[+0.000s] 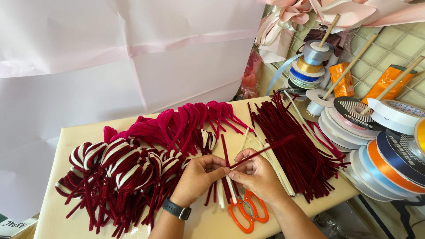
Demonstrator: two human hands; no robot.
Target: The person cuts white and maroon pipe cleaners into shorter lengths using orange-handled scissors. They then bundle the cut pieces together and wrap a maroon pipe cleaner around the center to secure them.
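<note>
My left hand (pixel 199 177), with a dark watch on the wrist, and my right hand (pixel 259 175) meet over the table's front middle. Both pinch the same dark red pipe cleaner (pixel 265 150), which slants up to the right from my fingers. A cream pipe cleaner (pixel 231 188) and more dark red ones lie just under my hands. Orange-handled scissors (pixel 245 212) rest on the table below my right hand. Left of my hands lies a heap of bent red-and-white pipe cleaner pieces (pixel 119 170). Straight dark red pipe cleaners (pixel 296 141) are piled to the right.
Bent magenta pieces (pixel 186 119) lie behind the heap. Ribbon spools (pixel 380 150) on wooden sticks crowd the right side, with a stack of tape rolls (pixel 310 66) behind. White and pink paper (pixel 110 57) covers the back left. The beige table (pixel 75 137) ends near my arms.
</note>
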